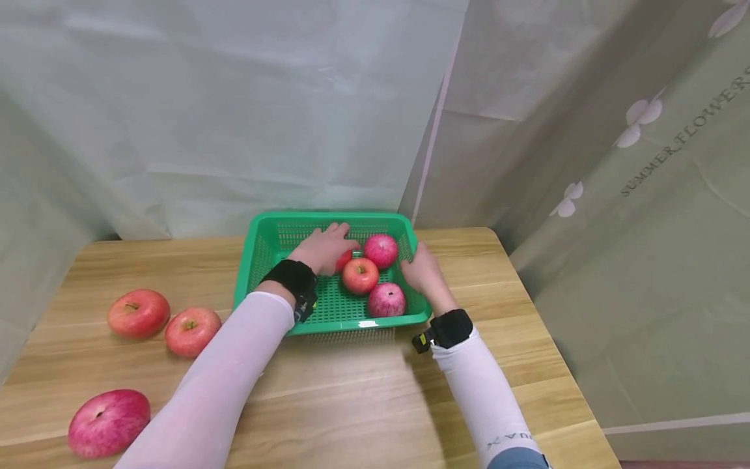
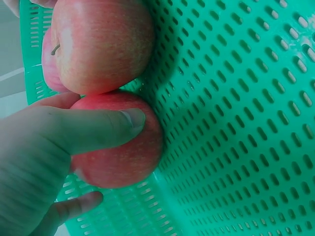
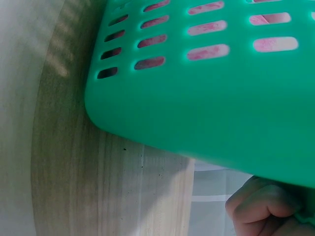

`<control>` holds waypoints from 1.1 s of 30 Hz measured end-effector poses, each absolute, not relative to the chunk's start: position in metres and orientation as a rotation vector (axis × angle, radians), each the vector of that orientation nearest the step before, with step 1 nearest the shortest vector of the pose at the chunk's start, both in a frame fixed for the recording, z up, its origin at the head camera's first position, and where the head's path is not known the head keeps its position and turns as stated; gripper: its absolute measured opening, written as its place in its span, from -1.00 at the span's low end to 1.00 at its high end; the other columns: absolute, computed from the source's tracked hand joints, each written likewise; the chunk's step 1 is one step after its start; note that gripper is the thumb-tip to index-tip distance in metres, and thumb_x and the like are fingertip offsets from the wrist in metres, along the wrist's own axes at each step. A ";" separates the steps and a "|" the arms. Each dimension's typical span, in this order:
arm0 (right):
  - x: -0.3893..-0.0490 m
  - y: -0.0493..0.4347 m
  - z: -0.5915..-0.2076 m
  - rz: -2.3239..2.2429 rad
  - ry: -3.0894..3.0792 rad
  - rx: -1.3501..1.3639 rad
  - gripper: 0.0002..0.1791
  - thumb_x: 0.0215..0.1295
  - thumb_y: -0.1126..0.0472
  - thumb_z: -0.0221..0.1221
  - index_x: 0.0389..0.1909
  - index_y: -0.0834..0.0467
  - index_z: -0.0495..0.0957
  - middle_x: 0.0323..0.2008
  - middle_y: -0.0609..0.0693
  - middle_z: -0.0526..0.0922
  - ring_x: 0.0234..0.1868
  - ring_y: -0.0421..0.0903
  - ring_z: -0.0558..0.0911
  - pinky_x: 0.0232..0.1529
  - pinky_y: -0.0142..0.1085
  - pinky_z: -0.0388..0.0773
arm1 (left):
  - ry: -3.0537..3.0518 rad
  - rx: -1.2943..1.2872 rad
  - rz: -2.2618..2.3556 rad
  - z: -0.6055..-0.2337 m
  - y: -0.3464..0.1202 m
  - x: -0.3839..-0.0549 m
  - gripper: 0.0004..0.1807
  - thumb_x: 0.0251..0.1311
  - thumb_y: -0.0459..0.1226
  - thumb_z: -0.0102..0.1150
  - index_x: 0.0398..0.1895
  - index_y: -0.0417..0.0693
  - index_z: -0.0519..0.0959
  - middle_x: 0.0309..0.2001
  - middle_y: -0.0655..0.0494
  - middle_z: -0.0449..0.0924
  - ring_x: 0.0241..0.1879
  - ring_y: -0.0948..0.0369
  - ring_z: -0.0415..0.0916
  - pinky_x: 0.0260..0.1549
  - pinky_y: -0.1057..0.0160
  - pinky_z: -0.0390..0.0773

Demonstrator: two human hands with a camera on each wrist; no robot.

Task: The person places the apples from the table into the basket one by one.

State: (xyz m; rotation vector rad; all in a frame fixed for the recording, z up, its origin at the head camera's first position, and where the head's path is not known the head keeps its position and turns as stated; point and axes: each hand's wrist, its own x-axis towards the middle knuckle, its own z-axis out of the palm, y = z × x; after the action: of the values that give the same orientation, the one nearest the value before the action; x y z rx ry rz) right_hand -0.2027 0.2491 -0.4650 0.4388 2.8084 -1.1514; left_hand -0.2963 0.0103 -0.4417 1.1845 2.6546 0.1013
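Basket (image 1: 336,326) slotted green plastic, rectangular, long axis running left-right; I have the right hand (image 1: 424,270) curled on its right rim. Inside the basket, left hand's (image 1: 325,249) thumb and fingers clamp a smooth, rounded red apple (image 2: 128,162), stalk direction hidden from me.

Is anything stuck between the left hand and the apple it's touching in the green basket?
No, nothing visible is. The left hand grips that apple directly; another apple sits right beside it, not in between.
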 end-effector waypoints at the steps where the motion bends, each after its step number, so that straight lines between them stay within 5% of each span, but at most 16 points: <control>1: -0.203 0.249 -0.465 -1.155 2.807 0.436 -0.32 0.61 0.15 0.06 0.59 0.34 0.11 0.31 0.38 0.50 0.27 0.26 0.58 0.06 0.15 0.67 | 2.654 1.186 0.102 -0.441 0.010 -0.296 -0.33 0.31 -0.40 0.37 0.50 0.09 0.53 0.47 -0.24 0.26 0.50 -0.21 0.17 0.46 -0.38 0.20; 33: -0.202 0.251 -0.467 -1.170 2.812 0.410 -0.34 0.61 0.16 0.06 0.58 0.33 0.13 0.30 0.36 0.50 0.23 0.24 0.59 0.06 0.13 0.68 | 2.645 1.178 0.170 -0.434 0.004 -0.290 -0.28 0.29 -0.25 0.44 0.54 0.12 0.49 0.53 -0.21 0.26 0.54 -0.19 0.14 0.52 -0.35 0.10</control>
State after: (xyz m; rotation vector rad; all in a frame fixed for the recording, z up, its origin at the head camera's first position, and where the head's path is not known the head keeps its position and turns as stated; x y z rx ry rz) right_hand -0.2018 0.2506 -0.4669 0.4099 2.8116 -1.1699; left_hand -0.2900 0.0041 -0.4336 1.1781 2.6447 0.1699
